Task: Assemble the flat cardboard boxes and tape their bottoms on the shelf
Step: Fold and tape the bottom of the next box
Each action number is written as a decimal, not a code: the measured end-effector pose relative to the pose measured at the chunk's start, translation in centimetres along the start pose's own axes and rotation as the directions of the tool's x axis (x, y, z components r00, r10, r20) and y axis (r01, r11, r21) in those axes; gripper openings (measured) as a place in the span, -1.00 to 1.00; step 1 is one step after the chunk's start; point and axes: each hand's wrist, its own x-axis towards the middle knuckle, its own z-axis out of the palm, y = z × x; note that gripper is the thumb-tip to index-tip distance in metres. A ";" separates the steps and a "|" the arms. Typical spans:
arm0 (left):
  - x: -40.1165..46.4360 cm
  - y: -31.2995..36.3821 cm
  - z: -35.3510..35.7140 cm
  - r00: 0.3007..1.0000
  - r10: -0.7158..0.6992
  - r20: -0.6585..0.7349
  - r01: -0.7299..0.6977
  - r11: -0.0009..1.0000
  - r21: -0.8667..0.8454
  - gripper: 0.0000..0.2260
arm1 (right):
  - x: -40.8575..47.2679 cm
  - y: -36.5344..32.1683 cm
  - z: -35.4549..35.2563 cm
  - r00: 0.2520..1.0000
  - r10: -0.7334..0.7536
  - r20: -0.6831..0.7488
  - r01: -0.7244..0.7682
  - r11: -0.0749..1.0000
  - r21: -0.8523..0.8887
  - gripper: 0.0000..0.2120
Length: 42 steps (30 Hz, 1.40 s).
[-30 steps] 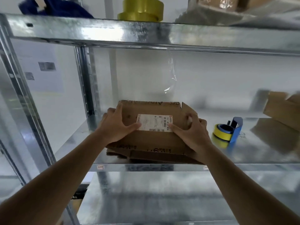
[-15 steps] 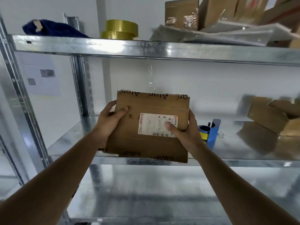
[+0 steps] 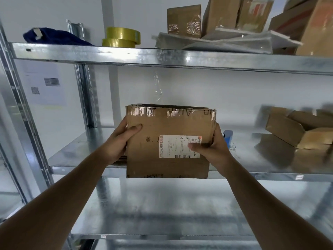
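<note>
I hold a flat brown cardboard box [image 3: 169, 127] upright in front of the middle metal shelf [image 3: 75, 156]. It carries a white shipping label and old clear tape along its top edge. My left hand [image 3: 120, 139] grips its left edge, thumb on the front face. My right hand [image 3: 214, 148] grips the right edge, thumb pressed on the label. More flat cardboard [image 3: 121, 159] lies on the shelf behind my left hand, mostly hidden. The blue tape dispenser [image 3: 228, 138] peeks out behind my right hand.
An assembled open box [image 3: 295, 127] sits at the shelf's right. The upper shelf [image 3: 162, 56] holds two yellow tape rolls [image 3: 122, 37], a dark blue cloth [image 3: 54, 36], plastic sheets and several cardboard boxes. A strip of clear tape [image 3: 157, 87] hangs from its underside. A lower shelf [image 3: 162, 210] lies below.
The flat box has been lifted off the shelf and raised upright toward me, both hands sliding to its side edges. The camera view has tilted upward.
</note>
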 end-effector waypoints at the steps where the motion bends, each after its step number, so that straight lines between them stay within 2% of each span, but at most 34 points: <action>1: -0.2 0.3 0.7 0.999 0.038 -0.005 -0.037 0.999 0.032 -0.64 | -0.2 0.0 -0.4 1.000 0.005 -0.003 -0.005 1.000 0.010 -0.21; 3: -0.4 0.6 1.7 0.994 0.105 0.030 -0.108 0.985 0.131 -0.57 | -0.8 -0.3 -1.3 0.999 -0.004 -0.040 0.006 0.999 0.046 -0.25; 7: -0.4 0.7 3.7 0.969 0.209 0.130 -0.243 0.894 0.377 -0.03 | -2.6 -2.5 -3.7 0.978 0.005 -0.211 0.033 0.983 0.178 -0.51; 11: -0.4 0.6 7.0 0.914 0.323 0.247 -0.400 0.823 0.404 0.16 | -3.2 -3.8 -5.9 0.911 0.069 -0.407 0.070 0.945 0.319 -0.59; 15: -0.3 1.2 9.7 0.884 0.346 0.314 -0.464 0.726 0.507 0.15 | -3.7 -3.4 -8.4 0.860 0.053 -0.507 0.157 0.919 0.361 -0.64; 19: -0.5 0.8 12.4 0.812 0.380 0.443 -0.583 0.553 0.595 0.03 | -4.6 -2.8 -10.9 0.826 0.031 -0.563 0.227 0.896 0.381 -0.66; 24: -0.4 -0.3 14.6 0.818 0.440 0.369 -0.573 0.576 0.583 0.01 | -5.4 -2.0 -13.1 0.804 -0.003 -0.594 0.227 0.926 0.302 -0.71; 27: -0.1 -0.9 15.6 0.797 0.467 0.384 -0.599 0.528 0.601 -0.03 | -6.0 -1.3 -14.5 0.769 -0.028 -0.638 0.243 0.937 0.251 -0.71; 31: -0.3 -1.5 17.2 0.797 0.440 0.414 -0.602 0.523 0.604 -0.11 | -6.8 -0.3 -15.7 0.733 -0.054 -0.678 0.244 0.951 0.187 -0.65; 36: 0.9 -1.3 18.5 0.732 0.467 0.496 -0.678 0.433 0.594 -0.21 | -6.6 0.1 -17.1 0.678 -0.104 -0.728 0.247 0.965 0.092 -0.74; 39: 2.7 -0.8 19.5 0.694 0.523 0.496 -0.714 0.408 0.569 -0.22 | -6.2 -0.2 -17.7 0.627 -0.141 -0.766 0.258 0.965 0.034 -0.53; 42: 4.4 -0.7 20.7 0.646 0.584 0.491 -0.756 0.402 0.517 -0.21 | -5.2 -0.4 -19.0 0.573 -0.190 -0.797 0.301 0.954 -0.011 -0.73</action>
